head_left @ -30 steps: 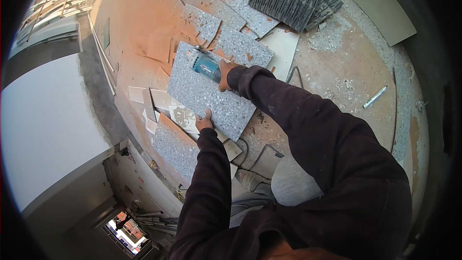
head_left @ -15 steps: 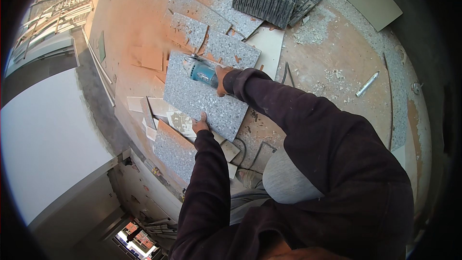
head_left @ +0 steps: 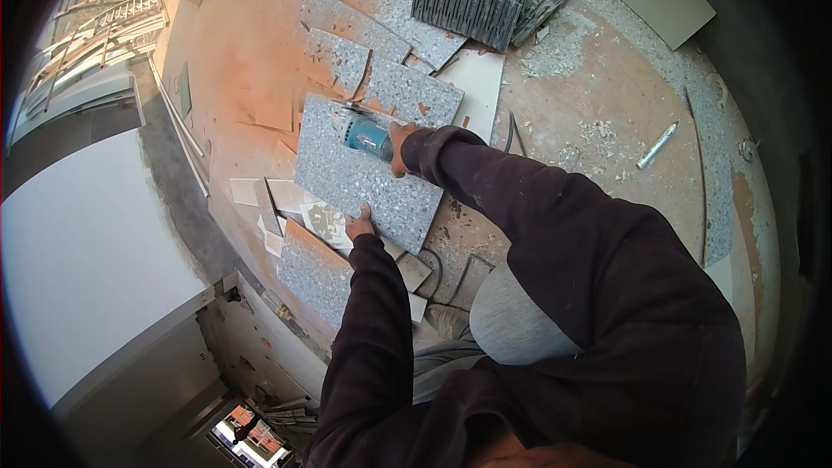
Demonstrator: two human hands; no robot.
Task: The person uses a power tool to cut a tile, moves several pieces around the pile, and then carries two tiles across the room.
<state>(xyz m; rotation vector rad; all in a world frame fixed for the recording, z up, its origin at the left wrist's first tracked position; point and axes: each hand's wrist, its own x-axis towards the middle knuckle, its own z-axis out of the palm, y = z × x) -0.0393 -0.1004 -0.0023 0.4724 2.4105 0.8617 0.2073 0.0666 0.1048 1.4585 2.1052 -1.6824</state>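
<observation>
My right hand (head_left: 401, 148) is wrapped round the rear of a blue angle grinder (head_left: 367, 136). The tool lies low over a grey speckled tile (head_left: 373, 191), its disc side at the tile's far edge, where orange dust hangs and blurs the view. My left hand (head_left: 360, 223) rests at the near left edge of the same tile, thumb on top; the rest of its fingers reach under or round the edge and are partly hidden. Just beyond the cut edge lies another speckled tile (head_left: 416, 91) with orange-brown slivers on it.
Stacked dark ribbed tiles (head_left: 472, 0) lie at the far side. A silver tube (head_left: 658, 146) lies to the right among pale chips. Tile offcuts (head_left: 322, 273) sit left of my left forearm. A black cable (head_left: 438, 270) curls near my foot. A white wall panel (head_left: 95, 251) stands at left.
The grinder has shifted very slightly with my right hand along the tile's far edge. My left hand keeps its place on the tile. The whole view has tilted a little.
</observation>
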